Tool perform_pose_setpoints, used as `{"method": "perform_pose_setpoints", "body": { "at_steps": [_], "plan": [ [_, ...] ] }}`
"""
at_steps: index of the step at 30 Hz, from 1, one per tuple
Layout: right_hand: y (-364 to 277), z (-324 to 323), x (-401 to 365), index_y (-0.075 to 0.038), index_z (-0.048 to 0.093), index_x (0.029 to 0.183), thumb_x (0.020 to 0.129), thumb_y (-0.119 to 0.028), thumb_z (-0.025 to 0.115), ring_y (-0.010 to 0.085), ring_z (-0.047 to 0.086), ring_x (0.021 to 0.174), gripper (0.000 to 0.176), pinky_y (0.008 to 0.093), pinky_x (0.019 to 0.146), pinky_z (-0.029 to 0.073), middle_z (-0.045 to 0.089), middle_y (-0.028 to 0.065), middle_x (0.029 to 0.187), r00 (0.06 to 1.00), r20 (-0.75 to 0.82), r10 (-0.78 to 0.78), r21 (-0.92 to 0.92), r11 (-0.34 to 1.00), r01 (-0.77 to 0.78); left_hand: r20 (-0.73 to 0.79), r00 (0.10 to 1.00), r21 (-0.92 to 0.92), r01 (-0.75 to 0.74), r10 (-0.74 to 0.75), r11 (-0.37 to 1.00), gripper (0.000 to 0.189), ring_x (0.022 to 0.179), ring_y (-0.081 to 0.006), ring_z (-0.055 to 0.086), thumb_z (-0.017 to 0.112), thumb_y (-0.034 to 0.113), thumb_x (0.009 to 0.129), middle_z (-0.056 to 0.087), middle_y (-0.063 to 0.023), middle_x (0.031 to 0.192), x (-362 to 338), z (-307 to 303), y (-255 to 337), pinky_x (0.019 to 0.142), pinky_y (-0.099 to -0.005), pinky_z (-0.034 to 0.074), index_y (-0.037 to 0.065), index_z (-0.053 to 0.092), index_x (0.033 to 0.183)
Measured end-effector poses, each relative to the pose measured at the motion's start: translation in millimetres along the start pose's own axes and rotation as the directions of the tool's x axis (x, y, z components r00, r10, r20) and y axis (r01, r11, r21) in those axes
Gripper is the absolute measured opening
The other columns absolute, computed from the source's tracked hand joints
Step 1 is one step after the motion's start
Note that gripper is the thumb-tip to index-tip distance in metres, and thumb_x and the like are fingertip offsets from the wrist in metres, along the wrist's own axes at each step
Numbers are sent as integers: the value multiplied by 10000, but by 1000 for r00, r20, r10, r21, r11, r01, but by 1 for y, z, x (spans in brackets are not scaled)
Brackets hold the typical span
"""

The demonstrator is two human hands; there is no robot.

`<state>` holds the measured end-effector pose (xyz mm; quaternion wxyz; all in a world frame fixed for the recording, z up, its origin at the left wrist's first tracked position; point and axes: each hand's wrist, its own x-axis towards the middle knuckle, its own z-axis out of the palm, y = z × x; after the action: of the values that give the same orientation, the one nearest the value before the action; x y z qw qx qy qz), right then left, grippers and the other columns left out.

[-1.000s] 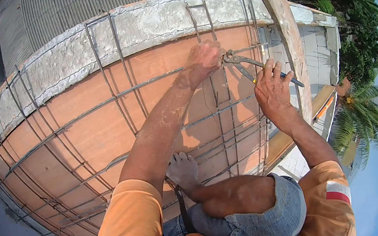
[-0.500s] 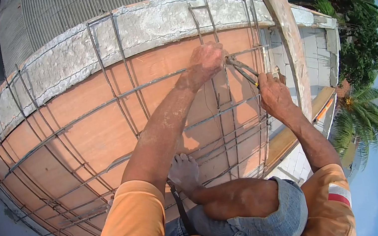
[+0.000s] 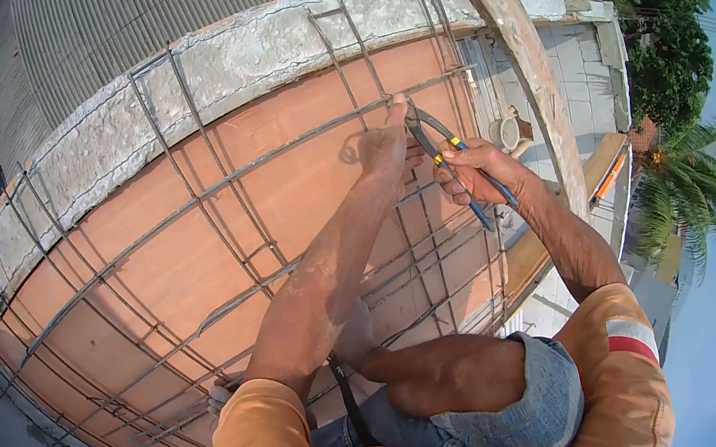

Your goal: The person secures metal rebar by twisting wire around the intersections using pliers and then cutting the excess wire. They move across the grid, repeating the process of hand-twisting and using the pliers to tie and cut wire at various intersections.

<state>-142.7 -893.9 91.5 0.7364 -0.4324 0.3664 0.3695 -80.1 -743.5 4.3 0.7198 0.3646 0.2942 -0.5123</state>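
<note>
My right hand [image 3: 481, 171] grips pincers [image 3: 436, 135] with blue handles and yellow bands; their handles are spread apart. The pincer jaws are up beside a steel reinforcing bar [image 3: 304, 135], close to my left fingertips. My left hand [image 3: 386, 153] is closed just below that bar, its thumb and fingertips near the jaws. Whatever the left fingers hold is too small or hidden to make out. Thin stirrup bars [image 3: 336, 45] cross the long bars near both hands.
Orange-brown plywood [image 3: 294, 187] lies behind the bar cage, below a rough concrete ledge [image 3: 270, 47]. A wooden post [image 3: 511, 34] slants past my right hand. Beyond it are a block wall [image 3: 582, 79] and a wooden plank [image 3: 528, 265]. Corrugated roofing [image 3: 215, 9] is at the top.
The pincers' handles have opened wider and turned more upright. My left hand has dropped from over the bar to just below it. The view has shifted slightly.
</note>
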Motion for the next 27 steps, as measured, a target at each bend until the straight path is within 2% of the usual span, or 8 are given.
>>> {"method": "perform_pose_setpoints", "body": {
  "at_steps": [2,8,11,15,17,21,23,27],
  "plan": [
    [4,-2,1,-68,493,1049,953,-172,542,151,509,688,150,322,575,419,539,65,843,999,46,-15,87,996,10,257,966,-102,21,6,995,481,901,-255,646,643,475,889,624,-178,925,27,-2,-2,822,-355,538,21,562,1023],
    [15,-11,3,-74,483,1097,936,-240,584,186,575,688,252,350,547,471,570,100,872,981,132,-145,151,981,125,397,915,-387,99,68,917,240,680,-204,610,684,279,890,582,-49,710,48,28,-29,643,-351,540,67,571,881],
    [-6,0,-24,-35,478,1087,939,-334,581,270,671,786,349,380,532,544,611,203,936,993,-118,24,-347,936,-64,416,900,-414,59,131,908,195,588,-178,556,682,233,891,538,-18,635,56,23,-42,596,-339,524,71,575,893],
    [-12,22,-40,130,457,1220,936,-489,532,359,657,972,685,401,639,599,569,325,1092,831,-455,-319,-648,759,-63,316,926,-311,-102,204,945,170,503,-165,505,684,187,884,506,-14,589,63,27,-46,571,-356,508,58,577,913],
    [16,59,-37,163,410,1276,929,-449,569,384,649,964,720,436,665,585,554,339,1058,829,-266,-491,-963,110,-244,282,950,-303,-45,134,952,171,520,-162,504,671,178,893,495,-5,589,50,32,-40,584,-348,500,76,540,858],
    [73,57,-18,168,408,1265,864,-317,657,368,642,904,676,466,725,556,552,316,1026,729,-243,-639,-924,-76,-375,193,972,-276,-74,131,958,207,523,-169,498,658,176,903,480,0,590,51,35,-44,581,-360,493,99,497,799],
    [92,48,-11,167,417,1233,772,-169,682,320,630,811,628,414,682,552,567,273,993,539,36,-841,-684,-414,-600,183,974,-293,-74,132,953,164,512,-176,495,650,169,906,486,-12,588,53,37,-47,565,-363,496,66,537,848],
    [89,33,-1,121,483,1185,733,-159,673,328,626,864,564,388,622,520,579,196,957,529,-67,-846,-719,-327,-613,107,981,-331,-121,164,936,157,505,-192,493,645,172,912,491,-38,589,56,45,-46,573,-387,508,33,574,892]
  ]
}}
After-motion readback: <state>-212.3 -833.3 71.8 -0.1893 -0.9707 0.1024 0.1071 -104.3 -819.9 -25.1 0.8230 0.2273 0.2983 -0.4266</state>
